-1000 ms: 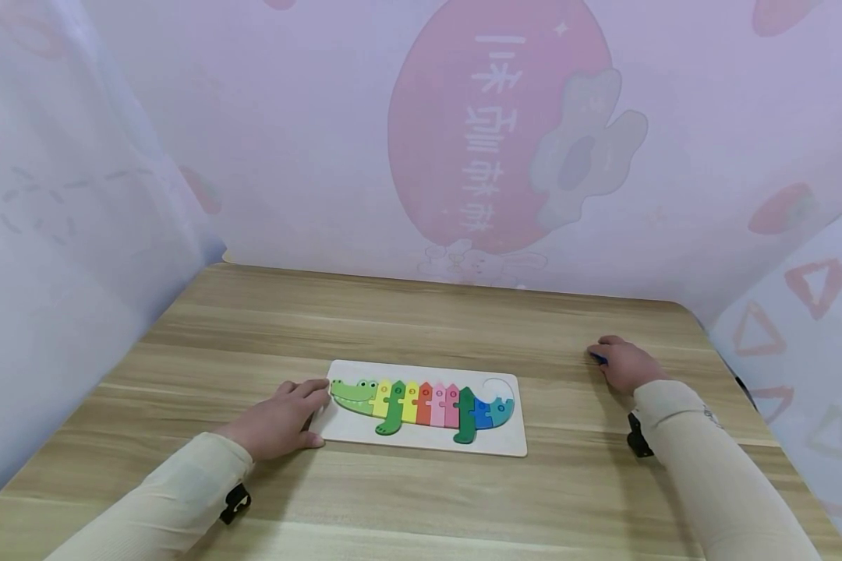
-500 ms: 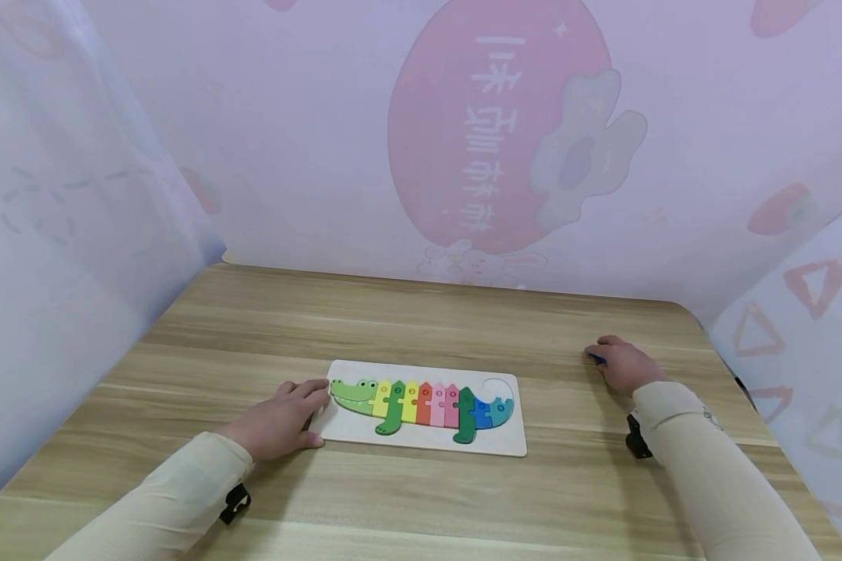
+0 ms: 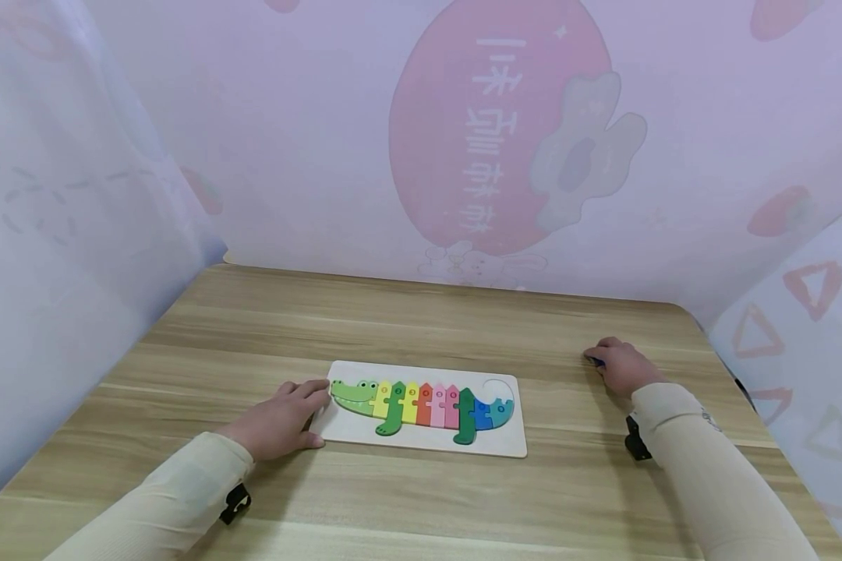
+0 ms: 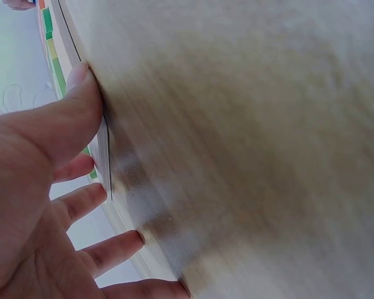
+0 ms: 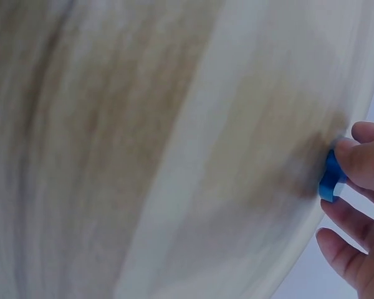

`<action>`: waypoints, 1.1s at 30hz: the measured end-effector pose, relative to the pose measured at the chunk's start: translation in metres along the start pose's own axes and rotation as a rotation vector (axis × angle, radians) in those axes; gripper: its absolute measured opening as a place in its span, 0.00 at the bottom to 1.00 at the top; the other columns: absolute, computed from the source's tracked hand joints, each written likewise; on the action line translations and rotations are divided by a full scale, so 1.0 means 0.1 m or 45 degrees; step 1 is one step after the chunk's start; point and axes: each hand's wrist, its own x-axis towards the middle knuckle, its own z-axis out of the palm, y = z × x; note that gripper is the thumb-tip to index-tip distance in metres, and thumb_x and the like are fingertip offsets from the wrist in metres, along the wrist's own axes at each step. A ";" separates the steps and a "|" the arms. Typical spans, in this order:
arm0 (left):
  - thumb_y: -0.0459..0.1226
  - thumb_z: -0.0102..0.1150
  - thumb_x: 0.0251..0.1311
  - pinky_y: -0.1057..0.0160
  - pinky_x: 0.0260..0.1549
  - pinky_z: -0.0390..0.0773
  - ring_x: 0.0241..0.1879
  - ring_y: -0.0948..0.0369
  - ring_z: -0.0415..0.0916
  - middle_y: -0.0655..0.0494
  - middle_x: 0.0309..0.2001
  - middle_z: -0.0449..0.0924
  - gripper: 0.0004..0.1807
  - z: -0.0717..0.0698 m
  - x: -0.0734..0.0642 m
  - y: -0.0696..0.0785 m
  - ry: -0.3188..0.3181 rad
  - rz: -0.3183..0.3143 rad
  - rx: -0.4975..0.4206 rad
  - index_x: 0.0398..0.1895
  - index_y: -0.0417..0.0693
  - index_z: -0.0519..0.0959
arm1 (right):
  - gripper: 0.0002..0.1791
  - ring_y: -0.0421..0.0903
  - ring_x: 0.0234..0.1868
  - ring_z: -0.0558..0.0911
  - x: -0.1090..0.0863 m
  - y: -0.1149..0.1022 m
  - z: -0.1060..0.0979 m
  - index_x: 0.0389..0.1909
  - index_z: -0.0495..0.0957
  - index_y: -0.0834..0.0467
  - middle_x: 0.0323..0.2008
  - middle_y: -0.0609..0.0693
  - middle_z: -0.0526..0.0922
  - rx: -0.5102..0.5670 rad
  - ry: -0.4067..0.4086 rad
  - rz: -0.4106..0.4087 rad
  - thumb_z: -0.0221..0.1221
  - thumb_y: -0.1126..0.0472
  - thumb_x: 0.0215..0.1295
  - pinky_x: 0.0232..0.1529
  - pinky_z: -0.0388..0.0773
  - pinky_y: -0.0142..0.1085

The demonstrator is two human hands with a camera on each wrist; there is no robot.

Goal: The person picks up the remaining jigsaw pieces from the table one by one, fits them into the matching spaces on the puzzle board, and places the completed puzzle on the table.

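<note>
A pale wooden puzzle board (image 3: 421, 439) lies on the table, bearing a crocodile of brightly coloured numbered pieces (image 3: 431, 405). At the tail end a curled outline shows on bare wood. My left hand (image 3: 277, 423) rests at the board's left end, its thumb at the near corner and its fingers spread loosely along the edge. Over on the right of the table, my right hand (image 3: 626, 368) pinches a small blue puzzle piece (image 5: 331, 176) between thumb and fingers, low at the tabletop. Most of that piece is hidden by the hand in the head view.
The wood-grain table (image 3: 365, 506) runs back to a pink printed curtain (image 3: 309, 140). More printed cloth hangs at both sides. The right hand is near the table's right edge. Black straps (image 3: 235, 502) sit on both wrists.
My right hand has shifted very slightly left with the blue puzzle piece. The left hand and the board have stayed put.
</note>
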 end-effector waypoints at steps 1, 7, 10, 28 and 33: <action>0.47 0.66 0.56 0.44 0.50 0.76 0.61 0.40 0.64 0.43 0.69 0.61 0.27 0.00 0.00 0.00 0.001 0.001 0.001 0.56 0.47 0.72 | 0.18 0.68 0.50 0.76 0.00 0.00 0.00 0.55 0.76 0.66 0.52 0.70 0.73 0.003 0.005 0.002 0.58 0.72 0.63 0.47 0.77 0.55; 0.47 0.66 0.56 0.43 0.51 0.75 0.61 0.40 0.64 0.42 0.68 0.61 0.26 0.00 0.02 0.00 0.000 0.002 0.004 0.55 0.47 0.72 | 0.18 0.68 0.51 0.76 0.00 0.01 -0.01 0.55 0.76 0.66 0.54 0.71 0.72 0.005 0.040 -0.020 0.57 0.72 0.64 0.49 0.76 0.56; 0.47 0.66 0.56 0.43 0.52 0.75 0.61 0.40 0.64 0.42 0.69 0.61 0.27 -0.01 0.02 0.01 -0.003 -0.001 0.000 0.56 0.46 0.72 | 0.18 0.68 0.52 0.76 0.01 0.00 -0.02 0.56 0.76 0.66 0.54 0.72 0.72 0.000 0.053 -0.034 0.57 0.71 0.65 0.49 0.76 0.56; 0.47 0.67 0.56 0.44 0.51 0.75 0.60 0.40 0.64 0.41 0.68 0.61 0.27 -0.01 0.02 0.03 0.010 0.011 -0.003 0.55 0.46 0.72 | 0.18 0.67 0.52 0.76 0.00 -0.16 -0.12 0.57 0.74 0.67 0.55 0.71 0.71 0.007 0.114 -0.043 0.55 0.71 0.66 0.49 0.76 0.54; 0.47 0.67 0.56 0.44 0.50 0.75 0.60 0.40 0.64 0.41 0.68 0.62 0.25 -0.01 0.03 0.03 0.011 0.009 -0.013 0.53 0.47 0.72 | 0.19 0.67 0.54 0.74 0.01 -0.20 -0.15 0.59 0.74 0.66 0.57 0.70 0.70 0.023 0.091 -0.052 0.54 0.70 0.67 0.50 0.75 0.55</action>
